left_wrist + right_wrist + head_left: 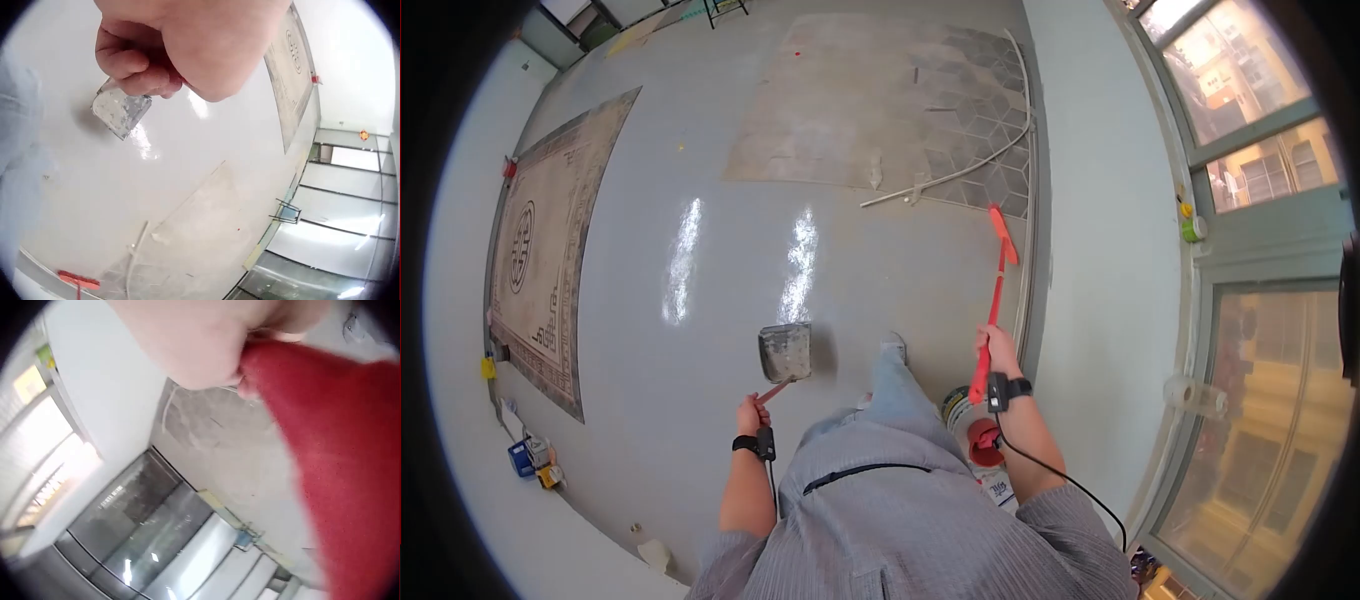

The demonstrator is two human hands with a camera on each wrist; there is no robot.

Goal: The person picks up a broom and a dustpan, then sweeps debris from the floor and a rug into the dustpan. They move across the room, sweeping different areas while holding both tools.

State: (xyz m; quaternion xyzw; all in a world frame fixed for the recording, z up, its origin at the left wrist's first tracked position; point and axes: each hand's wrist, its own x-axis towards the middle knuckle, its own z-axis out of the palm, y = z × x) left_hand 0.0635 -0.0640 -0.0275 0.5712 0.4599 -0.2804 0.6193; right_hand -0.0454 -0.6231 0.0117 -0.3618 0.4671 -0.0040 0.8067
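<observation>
My left hand [750, 415] grips the handle of a worn, grey-stained dustpan [785, 350], whose pan hangs in front of it over the grey floor. In the left wrist view the curled fingers hide the handle, and the pan shows just beyond them. Over on the right, my right hand [998, 350] is wrapped round the red handle of a broom [997, 290]. The red head points forward, near the right wall and the patterned floor sheet. Up close in the right wrist view, the red handle [331, 437] fills much of the picture.
A red container [985, 442] and a tub stand by my right leg along the wall. A pale pipe [960, 172] lies across the floor sheet [830, 110] ahead. To the left is a bordered rug [550, 240], with small containers [535, 458] behind it. Windows line the right side.
</observation>
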